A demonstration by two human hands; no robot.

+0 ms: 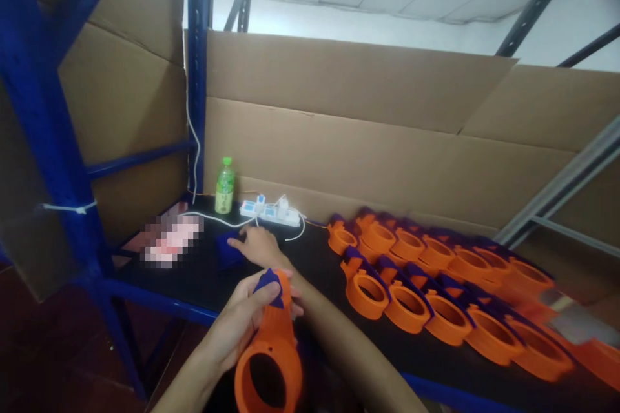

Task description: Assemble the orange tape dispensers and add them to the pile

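My left hand (241, 326) is closed around an orange plastic part (269, 361) with a round ring at its lower end. A small dark blue piece (269, 284) sits on the part's top, under my thumb. My right hand (258, 246) reaches forward across the black shelf surface (203, 274). Its fingertips are closed on another dark blue piece (227, 253) lying there. The far fingers are hidden behind the hand.
Several orange ring parts with blue pieces (436, 284) lie in rows on the right. At the back stand a green bottle (225, 186) and a white power strip (270, 211) with cables. Cardboard sheets (363, 122) wall the shelf, and blue rack posts (197, 77) stand on the left.
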